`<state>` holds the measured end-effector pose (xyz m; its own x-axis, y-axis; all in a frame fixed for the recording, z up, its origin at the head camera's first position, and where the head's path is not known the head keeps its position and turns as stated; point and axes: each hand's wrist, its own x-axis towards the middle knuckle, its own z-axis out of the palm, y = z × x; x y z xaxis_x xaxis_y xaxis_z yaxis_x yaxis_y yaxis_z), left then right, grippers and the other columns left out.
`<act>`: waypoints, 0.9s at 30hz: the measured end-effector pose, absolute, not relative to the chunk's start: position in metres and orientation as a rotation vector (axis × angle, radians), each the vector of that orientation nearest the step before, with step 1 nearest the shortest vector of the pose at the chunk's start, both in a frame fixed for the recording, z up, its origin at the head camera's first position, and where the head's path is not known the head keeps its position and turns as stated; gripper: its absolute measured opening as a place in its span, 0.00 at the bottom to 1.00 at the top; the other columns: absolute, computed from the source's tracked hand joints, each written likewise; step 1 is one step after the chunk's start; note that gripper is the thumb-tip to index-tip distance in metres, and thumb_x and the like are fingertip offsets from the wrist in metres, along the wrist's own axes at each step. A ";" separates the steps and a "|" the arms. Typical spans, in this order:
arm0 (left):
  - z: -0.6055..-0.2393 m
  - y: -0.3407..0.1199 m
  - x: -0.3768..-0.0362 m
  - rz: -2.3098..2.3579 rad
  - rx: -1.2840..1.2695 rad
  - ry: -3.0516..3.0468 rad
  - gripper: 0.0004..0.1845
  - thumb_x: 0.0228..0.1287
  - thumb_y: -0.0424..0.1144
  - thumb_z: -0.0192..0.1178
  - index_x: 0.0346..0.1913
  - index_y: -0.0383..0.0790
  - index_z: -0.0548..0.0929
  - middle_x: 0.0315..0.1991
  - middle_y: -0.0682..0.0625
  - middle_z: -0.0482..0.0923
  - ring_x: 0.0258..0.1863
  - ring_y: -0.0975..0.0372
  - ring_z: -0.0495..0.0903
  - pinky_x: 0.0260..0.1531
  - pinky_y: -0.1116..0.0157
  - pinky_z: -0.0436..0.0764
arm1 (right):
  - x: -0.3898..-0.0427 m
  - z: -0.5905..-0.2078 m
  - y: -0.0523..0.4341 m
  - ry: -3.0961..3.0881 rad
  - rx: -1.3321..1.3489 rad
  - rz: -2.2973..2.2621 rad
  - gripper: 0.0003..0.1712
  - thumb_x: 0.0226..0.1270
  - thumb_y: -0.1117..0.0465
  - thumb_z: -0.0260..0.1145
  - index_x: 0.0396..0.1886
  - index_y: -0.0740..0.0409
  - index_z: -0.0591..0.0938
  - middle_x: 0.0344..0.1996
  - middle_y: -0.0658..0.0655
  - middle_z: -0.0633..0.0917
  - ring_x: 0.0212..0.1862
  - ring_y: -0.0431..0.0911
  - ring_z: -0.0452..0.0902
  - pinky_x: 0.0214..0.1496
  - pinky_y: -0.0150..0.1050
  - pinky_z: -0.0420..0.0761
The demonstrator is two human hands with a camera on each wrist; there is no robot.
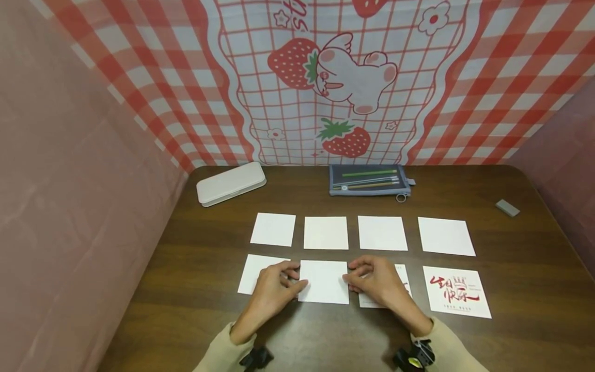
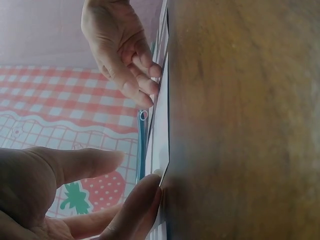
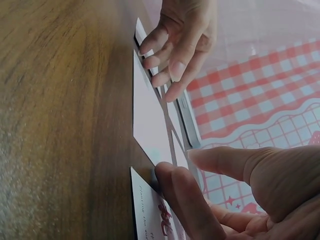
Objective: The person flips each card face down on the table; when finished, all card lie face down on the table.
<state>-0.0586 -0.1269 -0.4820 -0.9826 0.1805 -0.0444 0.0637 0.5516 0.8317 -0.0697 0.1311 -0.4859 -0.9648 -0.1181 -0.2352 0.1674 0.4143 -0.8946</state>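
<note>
Touching the blank card (image 1: 324,281) from both sides: left hand (image 1: 273,290) fingertips on its left edge, right hand (image 1: 378,281) fingertips on its right edge. Card lies flat on the bench (image 1: 520,258), front row, 2nd from left. Both hands have fingers loosely bent, nothing clamped; thumbs lifted off the card per wrist views. Hands apart, w/ the card between them.

Left wrist view: left fingertip (image 2: 145,192) sits at the card's near corner, card edge (image 2: 162,140) seen almost side-on. Right wrist view: right fingertip (image 3: 167,177) at the card corner (image 3: 147,120).

Layout: 2 rows of 4 cards. Back row all blank. Front row: blank card (image 1: 251,273) far left, partly under left hand; printed card (image 1: 402,279) mostly hidden under right hand; printed card w/ red lettering (image 1: 456,291) far right, face up, clear of both hands.

Rear of bench: white case (image 1: 231,183) at left, closed; grey pencil pouch (image 1: 369,180) centre w/ pens showing; small grey eraser (image 1: 507,207) far right. Strawberry-print cloth (image 1: 334,77) behind.
</note>
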 end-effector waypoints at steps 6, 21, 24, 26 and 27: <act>-0.480 -0.126 -0.059 1.413 0.211 2.662 0.20 0.59 0.33 0.76 0.53 0.28 0.86 0.38 0.38 0.89 0.28 0.58 0.88 0.27 0.74 0.84 | -0.068 -0.482 0.136 2.462 0.016 -1.527 0.16 0.59 0.63 0.79 0.44 0.65 0.87 0.28 0.55 0.92 0.26 0.42 0.88 0.30 0.30 0.85; -0.481 -0.093 -0.057 1.563 0.371 2.564 0.19 0.63 0.34 0.74 0.54 0.31 0.86 0.47 0.37 0.88 0.36 0.55 0.89 0.36 0.73 0.87 | -0.064 -0.476 0.163 2.464 0.008 -1.529 0.20 0.62 0.61 0.78 0.49 0.69 0.85 0.34 0.60 0.92 0.25 0.42 0.85 0.26 0.33 0.84; -0.480 -0.083 -0.056 1.572 0.402 2.510 0.19 0.65 0.36 0.72 0.57 0.31 0.85 0.49 0.37 0.88 0.40 0.53 0.90 0.39 0.73 0.87 | -0.064 -0.475 0.169 2.483 0.035 -1.494 0.21 0.62 0.60 0.78 0.50 0.67 0.85 0.36 0.60 0.92 0.26 0.43 0.85 0.25 0.34 0.84; -0.479 -0.077 -0.057 1.574 0.411 2.471 0.20 0.67 0.37 0.71 0.59 0.31 0.84 0.51 0.37 0.87 0.43 0.51 0.90 0.42 0.73 0.87 | -0.063 -0.475 0.174 2.506 0.055 -1.463 0.21 0.62 0.59 0.78 0.50 0.66 0.86 0.36 0.59 0.92 0.27 0.43 0.85 0.25 0.34 0.84; -0.479 -0.074 -0.057 1.580 0.416 2.449 0.21 0.68 0.37 0.70 0.60 0.31 0.83 0.52 0.37 0.87 0.44 0.51 0.90 0.43 0.73 0.87 | -0.063 -0.475 0.176 2.518 0.065 -1.447 0.21 0.62 0.58 0.79 0.50 0.65 0.86 0.36 0.59 0.92 0.28 0.43 0.85 0.26 0.34 0.84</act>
